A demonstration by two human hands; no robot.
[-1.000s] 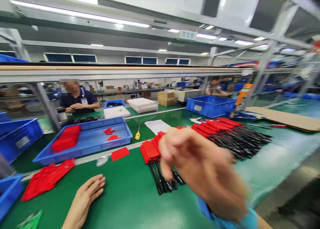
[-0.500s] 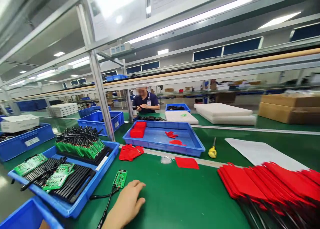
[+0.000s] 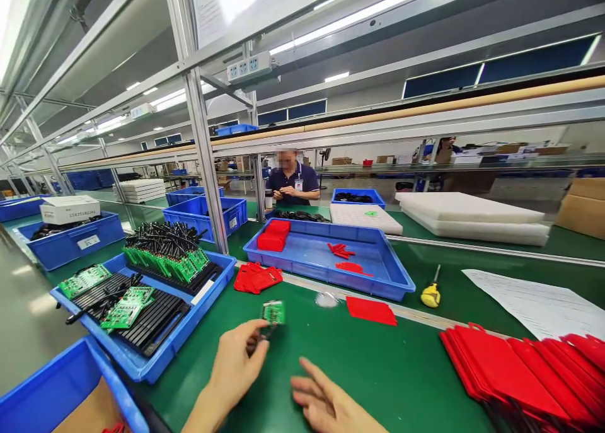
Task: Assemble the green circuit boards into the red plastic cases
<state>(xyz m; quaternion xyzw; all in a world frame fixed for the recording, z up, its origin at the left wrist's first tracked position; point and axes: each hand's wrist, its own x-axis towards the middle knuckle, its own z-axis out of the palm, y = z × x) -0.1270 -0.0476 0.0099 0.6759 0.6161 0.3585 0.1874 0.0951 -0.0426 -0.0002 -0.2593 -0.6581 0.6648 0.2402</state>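
Observation:
My left hand (image 3: 236, 363) pinches a small green circuit board (image 3: 273, 312) by the dark cable end below it, just above the green bench (image 3: 378, 376). To its right, my right hand (image 3: 326, 398) holds nothing; its fingers are apart and a little blurred. Beyond the board lie flat red pieces (image 3: 258, 277) and a red sheet (image 3: 371, 310). On the left, a blue tray (image 3: 189, 323) carries more circuit boards (image 3: 126, 307) with black cables, some standing in a dense row on a black ribbed rack (image 3: 158, 332).
A shallow blue tray (image 3: 326, 277) with red parts stands ahead. A yellow screwdriver (image 3: 430, 295) and white paper (image 3: 534, 300) lie right of it, behind stacked red pieces (image 3: 505, 370). A blue bin (image 3: 51, 382) is at lower left. A person (image 3: 293, 181) sits across the bench.
My left hand has taken hold of the circuit board that lay on the bench and lifted it rightward. My right hand has come into view. The camera view has shifted left.

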